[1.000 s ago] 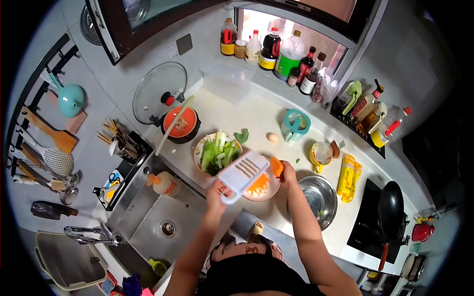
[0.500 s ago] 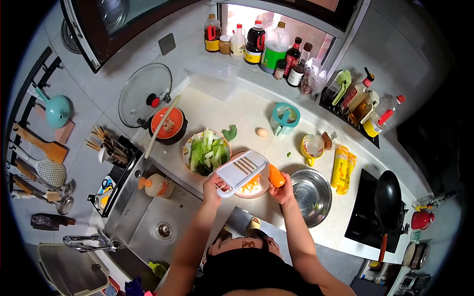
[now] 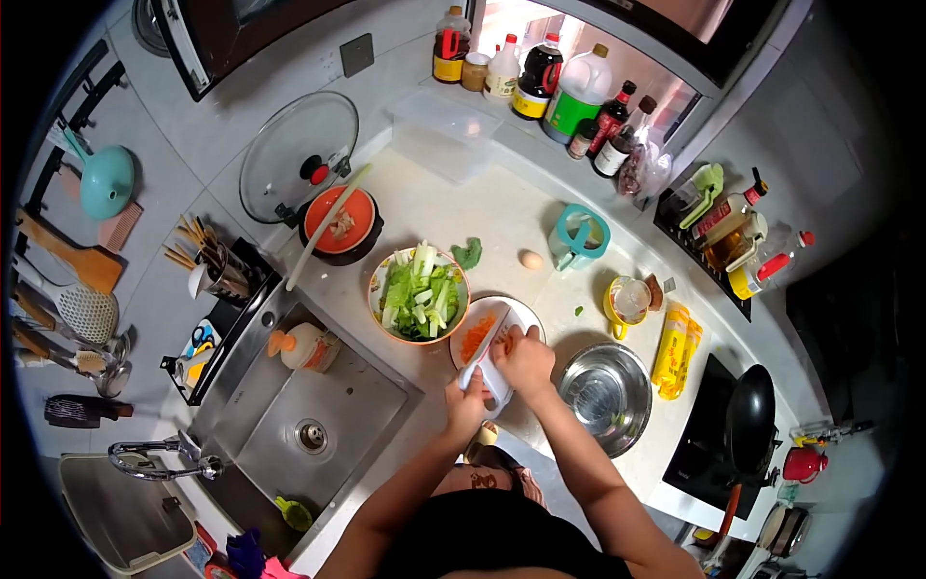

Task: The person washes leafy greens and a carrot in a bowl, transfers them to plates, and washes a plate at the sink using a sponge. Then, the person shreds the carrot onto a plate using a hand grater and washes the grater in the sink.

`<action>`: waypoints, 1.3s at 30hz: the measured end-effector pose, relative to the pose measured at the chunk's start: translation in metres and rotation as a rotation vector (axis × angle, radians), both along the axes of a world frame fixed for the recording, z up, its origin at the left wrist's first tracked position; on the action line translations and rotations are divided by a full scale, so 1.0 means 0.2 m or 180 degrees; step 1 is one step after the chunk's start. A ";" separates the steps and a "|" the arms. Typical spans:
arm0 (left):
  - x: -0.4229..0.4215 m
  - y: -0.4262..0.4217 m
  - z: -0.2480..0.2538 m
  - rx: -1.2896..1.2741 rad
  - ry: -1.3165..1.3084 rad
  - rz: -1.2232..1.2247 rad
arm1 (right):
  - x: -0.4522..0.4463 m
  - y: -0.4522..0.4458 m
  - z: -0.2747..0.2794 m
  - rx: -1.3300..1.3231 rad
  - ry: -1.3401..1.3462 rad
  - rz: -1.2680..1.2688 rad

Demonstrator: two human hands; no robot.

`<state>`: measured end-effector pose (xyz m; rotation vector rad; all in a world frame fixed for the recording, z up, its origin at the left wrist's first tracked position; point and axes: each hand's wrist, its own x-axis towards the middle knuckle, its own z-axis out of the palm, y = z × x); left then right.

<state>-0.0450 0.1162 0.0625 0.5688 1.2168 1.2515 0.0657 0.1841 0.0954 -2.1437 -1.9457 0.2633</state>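
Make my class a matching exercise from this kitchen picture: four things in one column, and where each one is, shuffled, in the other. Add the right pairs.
Column one
1. Grater
2. Carrot shreds
3. Egg
4. Chopped greens

Column two
A. On the counter, near a teal jug
B. Heaped in a bowl beside the plate
C. Gripped by the left hand
D. Scattered on the plate

Right pairs: 1-C, 2-D, 3-A, 4-B

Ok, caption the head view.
Left hand holding flat white plastic grater, right hand over it, at a round white plate of orange shreds.
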 end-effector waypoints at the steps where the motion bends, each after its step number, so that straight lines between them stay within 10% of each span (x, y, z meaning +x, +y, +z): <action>1: 0.00 -0.02 -0.02 -0.0079 -0.0126 0.0031 | 0.05 0.05 -0.15 -0.0036 -0.0086 0.0081; 6: -0.06 -0.06 -0.05 -0.0195 -0.0245 0.0045 | 0.22 0.30 -0.45 -0.0187 0.0020 -0.0318; 12: -0.05 -0.01 -0.11 -0.0321 -0.0409 0.0175 | -0.04 -0.07 0.09 -0.0265 0.0596 0.0058; 18: -0.11 -0.04 -0.04 -0.0526 -0.0536 0.0134 | 0.08 0.21 -0.22 -0.0218 0.0003 -0.0371; 26: -0.08 0.03 -0.07 -0.0365 -0.0448 0.0109 | -0.04 -0.05 0.08 -0.0146 0.0135 0.0077; 32: -0.11 0.01 -0.01 -0.0457 -0.0500 0.0123 | 0.14 0.26 -0.32 -0.0403 -0.0158 -0.0637; 39: -0.10 0.02 -0.05 -0.0322 -0.0415 0.0121 | 0.00 0.02 0.06 0.0095 0.0283 -0.0173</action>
